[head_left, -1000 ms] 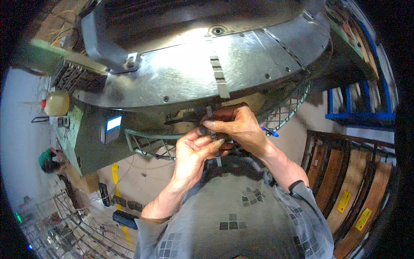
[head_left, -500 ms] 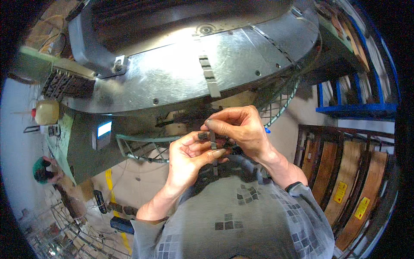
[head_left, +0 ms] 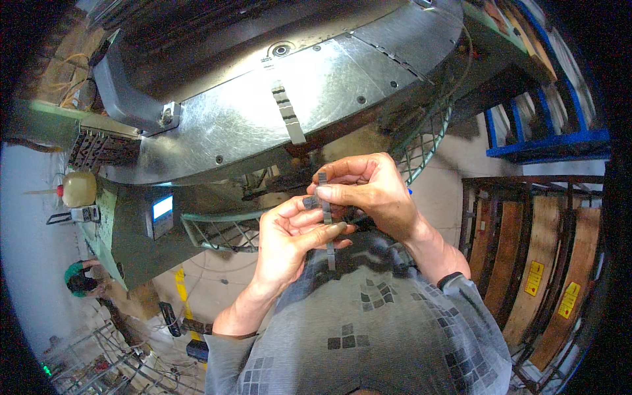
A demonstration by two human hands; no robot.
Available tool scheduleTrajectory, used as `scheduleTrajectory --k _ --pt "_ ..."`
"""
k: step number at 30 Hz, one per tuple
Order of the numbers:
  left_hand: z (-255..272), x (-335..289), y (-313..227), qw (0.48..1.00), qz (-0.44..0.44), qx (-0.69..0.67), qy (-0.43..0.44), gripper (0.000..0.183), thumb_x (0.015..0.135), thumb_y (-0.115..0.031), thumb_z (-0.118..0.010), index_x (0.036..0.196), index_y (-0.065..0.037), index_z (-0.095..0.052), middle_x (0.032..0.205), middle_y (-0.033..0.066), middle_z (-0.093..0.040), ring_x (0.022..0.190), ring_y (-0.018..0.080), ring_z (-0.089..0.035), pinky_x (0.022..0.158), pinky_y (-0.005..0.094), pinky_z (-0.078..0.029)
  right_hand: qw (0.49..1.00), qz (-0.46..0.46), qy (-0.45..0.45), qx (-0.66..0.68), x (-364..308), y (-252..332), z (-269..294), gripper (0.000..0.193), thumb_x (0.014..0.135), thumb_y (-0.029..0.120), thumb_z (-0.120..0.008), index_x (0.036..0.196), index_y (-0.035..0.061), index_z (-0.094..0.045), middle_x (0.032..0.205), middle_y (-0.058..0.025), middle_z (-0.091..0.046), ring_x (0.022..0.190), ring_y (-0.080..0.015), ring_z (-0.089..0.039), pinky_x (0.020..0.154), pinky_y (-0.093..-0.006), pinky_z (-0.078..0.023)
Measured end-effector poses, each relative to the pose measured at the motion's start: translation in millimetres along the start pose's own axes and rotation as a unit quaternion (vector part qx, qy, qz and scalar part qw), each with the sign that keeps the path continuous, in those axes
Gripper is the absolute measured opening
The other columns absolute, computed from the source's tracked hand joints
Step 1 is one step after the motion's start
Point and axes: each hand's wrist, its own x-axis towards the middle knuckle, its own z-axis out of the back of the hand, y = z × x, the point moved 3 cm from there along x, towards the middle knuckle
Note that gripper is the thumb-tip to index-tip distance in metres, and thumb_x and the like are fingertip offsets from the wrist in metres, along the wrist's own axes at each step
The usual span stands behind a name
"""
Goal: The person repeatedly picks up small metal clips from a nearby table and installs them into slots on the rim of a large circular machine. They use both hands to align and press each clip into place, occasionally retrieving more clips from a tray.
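A narrow grey strip of metal (head_left: 327,214), marked off in short segments, runs upright between my two hands. My left hand (head_left: 282,247) pinches its lower part between thumb and fingers, and the end hangs below the thumb. Higher up, my right hand (head_left: 368,191) grips the strip between thumb and index finger, with a short tip sticking out above. A small dark piece (head_left: 309,203) sits at my left fingertips; its kind is unclear. In front of my hands, a similar segmented strip (head_left: 287,115) lies across a curved shiny metal plate (head_left: 217,122).
A grey curved arm (head_left: 128,99) stands at the plate's left. Below it are a small lit display box (head_left: 160,214) and a squat yellowish bottle (head_left: 79,189). A green lattice guard (head_left: 224,232) runs under the plate. On the right stand wooden boards (head_left: 533,257) in a rack.
My right thumb and finger have shifted down a little along the strip, so its upper tip now shows above them. The view has turned slightly; my left hand keeps its hold.
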Motion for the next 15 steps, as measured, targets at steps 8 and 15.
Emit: scheduleTrajectory --k 8,15 --pt "-3 -4 -19 0.998 -0.068 0.015 -0.007 0.035 0.089 0.009 -0.069 0.122 0.005 -0.060 0.115 0.0225 -0.071 0.098 0.0342 -0.074 0.083 0.0451 -0.065 0.969 0.137 -0.106 -0.175 -4 26 3 0.026 0.086 0.011 -0.077 0.107 -0.0035 -0.074 0.096 -0.0093 -0.076 0.084 -0.0112 -0.070 0.076 -0.0264 -0.056" --pt "1 0 -96 0.955 -0.282 0.085 -0.023 0.037 0.087 0.009 -0.069 0.123 0.003 -0.061 0.115 0.0252 -0.070 0.098 0.0377 -0.073 0.081 0.0459 -0.066 0.601 0.445 -0.326 -0.579 24 119 65 0.025 0.078 0.017 -0.081 0.097 0.0014 -0.074 0.088 -0.0170 -0.070 0.082 -0.0345 -0.065 0.074 -0.0430 -0.051"
